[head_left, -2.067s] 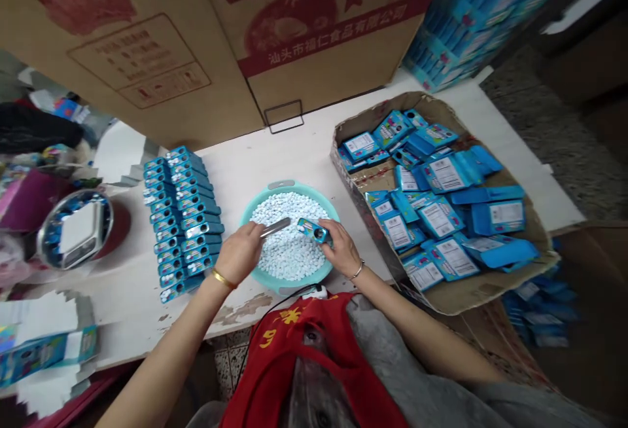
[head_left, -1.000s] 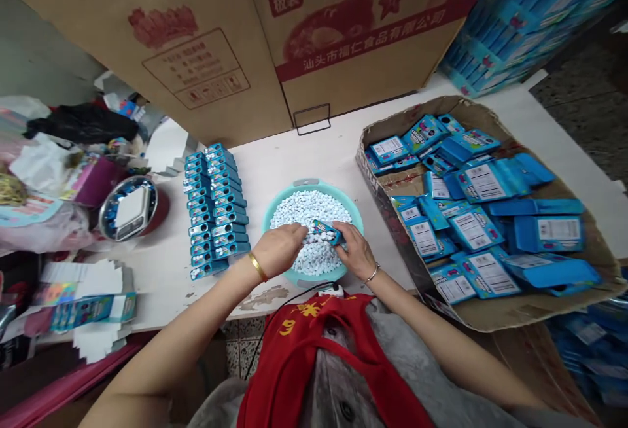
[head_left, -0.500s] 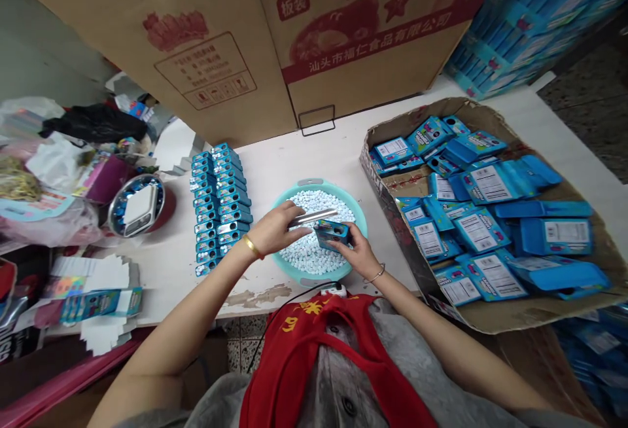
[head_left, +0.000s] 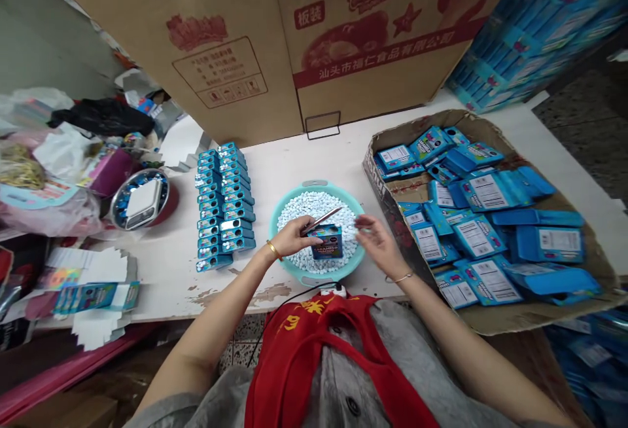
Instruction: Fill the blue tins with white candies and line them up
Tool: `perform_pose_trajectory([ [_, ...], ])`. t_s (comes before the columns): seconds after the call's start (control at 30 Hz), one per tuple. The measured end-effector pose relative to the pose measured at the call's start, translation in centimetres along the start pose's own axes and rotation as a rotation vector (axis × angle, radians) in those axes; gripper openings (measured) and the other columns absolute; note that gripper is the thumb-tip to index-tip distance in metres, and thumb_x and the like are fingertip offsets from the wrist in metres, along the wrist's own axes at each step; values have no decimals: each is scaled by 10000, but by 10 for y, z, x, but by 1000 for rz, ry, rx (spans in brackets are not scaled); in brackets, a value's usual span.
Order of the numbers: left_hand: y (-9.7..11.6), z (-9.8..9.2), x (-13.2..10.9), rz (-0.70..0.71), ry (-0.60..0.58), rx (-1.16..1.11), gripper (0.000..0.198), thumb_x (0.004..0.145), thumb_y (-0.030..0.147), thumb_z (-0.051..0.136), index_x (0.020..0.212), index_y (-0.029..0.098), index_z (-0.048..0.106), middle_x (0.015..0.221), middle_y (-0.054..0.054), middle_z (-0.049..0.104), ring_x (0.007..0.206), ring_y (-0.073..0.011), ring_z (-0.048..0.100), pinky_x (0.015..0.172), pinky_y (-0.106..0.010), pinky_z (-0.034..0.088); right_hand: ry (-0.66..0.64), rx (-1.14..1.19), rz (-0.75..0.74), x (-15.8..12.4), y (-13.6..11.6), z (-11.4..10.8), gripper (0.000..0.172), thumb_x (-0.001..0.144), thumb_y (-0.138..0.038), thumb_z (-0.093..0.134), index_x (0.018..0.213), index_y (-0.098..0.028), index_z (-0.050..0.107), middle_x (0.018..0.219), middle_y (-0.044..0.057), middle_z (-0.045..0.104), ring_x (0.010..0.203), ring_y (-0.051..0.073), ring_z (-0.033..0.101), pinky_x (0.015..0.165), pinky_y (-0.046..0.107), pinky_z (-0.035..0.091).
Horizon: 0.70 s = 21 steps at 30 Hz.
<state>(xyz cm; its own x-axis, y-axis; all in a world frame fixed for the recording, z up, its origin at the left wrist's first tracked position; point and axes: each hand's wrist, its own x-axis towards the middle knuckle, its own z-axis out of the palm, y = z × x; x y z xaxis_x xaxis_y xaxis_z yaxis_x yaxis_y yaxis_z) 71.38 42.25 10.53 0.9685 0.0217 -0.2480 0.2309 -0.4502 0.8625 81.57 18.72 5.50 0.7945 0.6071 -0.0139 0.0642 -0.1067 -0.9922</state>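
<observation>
My left hand (head_left: pixel 293 237) is closed on a small blue candy box (head_left: pixel 327 245) and a long, slim metal tool (head_left: pixel 324 218); its exact kind I cannot make out. The box is upright, its printed front toward me, over a turquoise basin (head_left: pixel 360 254) of small pale-blue candies (head_left: pixel 300 204). My right hand (head_left: pixel 385 245) is beside the basin's right rim, fingers apart and slightly blurred, with nothing in them. Left of the basin stand two rows of small blue boxes (head_left: pixel 238 199) with round holes in their tops.
To the right, a cut-down carton (head_left: pixel 392 215) holds many blue boxes (head_left: pixel 490 189). Large brown cartons (head_left: pixel 235 16) wall off the back. At left are a metal bowl (head_left: pixel 169 196) with a white device (head_left: pixel 144 203) and stacks of white card (head_left: pixel 110 264). Wrapped blue packs (head_left: pixel 530 42) rise at back right.
The box has passed from my right hand to my left, which still has the metal tool. My right hand has let go and moved right, away from the box.
</observation>
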Motion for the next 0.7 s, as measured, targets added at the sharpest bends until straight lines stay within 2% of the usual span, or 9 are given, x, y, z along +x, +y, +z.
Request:
perform_pose_trajectory([
  [0.07, -5, -3, -5, -12, 39, 18, 376, 719, 464, 669, 907, 159, 553, 790, 23, 492, 717, -122, 439, 645, -227, 371, 190, -329, -106, 0, 9, -45, 357, 857, -359, 519, 1191, -234, 507, 1151, 97, 579, 1062, 238, 561, 953, 445, 459],
  [0.1, -7, -5, -8, -19, 57, 30, 367, 719, 457, 668, 899, 157, 553, 789, 23, 491, 721, -123, 443, 654, -231, 378, 203, -526, -142, -1, 16, -69, 361, 855, -319, 501, 1203, -224, 514, 1175, 116, 570, 1109, 263, 536, 980, 474, 429],
  [0.17, -9, -8, -17, -45, 85, 40, 355, 724, 449, 664, 895, 158, 554, 792, 22, 499, 733, -127, 458, 677, -241, 399, 54, -898, -166, -9, 29, -114, 498, 799, -231, 505, 1295, -202, 468, 1303, 146, 507, 1247, 310, 438, 1035, 513, 361],
  [0.23, -10, -12, -30, -79, 106, 12, 358, 736, 451, 657, 925, 165, 554, 824, 15, 523, 770, -138, 490, 713, -255, 427, -165, -1171, -150, -18, 43, -144, 734, 711, -178, 537, 1413, -192, 327, 1464, 139, 355, 1370, 325, 283, 1081, 530, 291],
  [0.33, -10, -19, -56, -142, 170, -75, 394, 742, 465, 661, 990, 181, 544, 899, 2, 565, 844, -160, 539, 781, -283, 466, -332, -1363, -158, -23, 59, -161, 927, 643, -156, 570, 1477, -191, 169, 1562, 117, 152, 1436, 312, 109, 1120, 547, 190],
  [0.43, -13, -30, -89, -251, 279, -142, 473, 710, 495, 683, 1037, 190, 529, 946, -12, 606, 869, -186, 579, 817, -321, 497, -340, -1357, -210, -11, 65, -162, 900, 649, -153, 586, 1469, -176, 217, 1544, 137, 199, 1432, 315, 123, 1131, 540, 160],
  [0.53, -23, -42, -122, -354, 423, -118, 562, 648, 537, 711, 1056, 196, 529, 963, -24, 640, 875, -217, 607, 816, -352, 519, -289, -1219, -208, 5, 60, -170, 851, 657, -247, 632, 1440, -149, 312, 1447, 169, 357, 1366, 344, 277, 1112, 530, 230],
  [0.6, -37, -50, -141, -394, 490, -65, 576, 626, 559, 713, 1042, 199, 543, 955, -27, 654, 865, -227, 619, 807, -358, 526, -138, -1063, -143, 12, 51, -180, 848, 654, -374, 665, 1413, -138, 369, 1374, 181, 425, 1291, 355, 375, 1071, 521, 309],
  [0.7, -66, -60, -163, -436, 509, 47, 558, 614, 590, 696, 993, 202, 570, 874, -24, 666, 778, -230, 626, 727, -350, 539, 141, -711, 53, 15, 31, -191, 775, 678, -538, 642, 1339, -167, 480, 1279, 157, 506, 1186, 324, 483, 977, 478, 425],
])
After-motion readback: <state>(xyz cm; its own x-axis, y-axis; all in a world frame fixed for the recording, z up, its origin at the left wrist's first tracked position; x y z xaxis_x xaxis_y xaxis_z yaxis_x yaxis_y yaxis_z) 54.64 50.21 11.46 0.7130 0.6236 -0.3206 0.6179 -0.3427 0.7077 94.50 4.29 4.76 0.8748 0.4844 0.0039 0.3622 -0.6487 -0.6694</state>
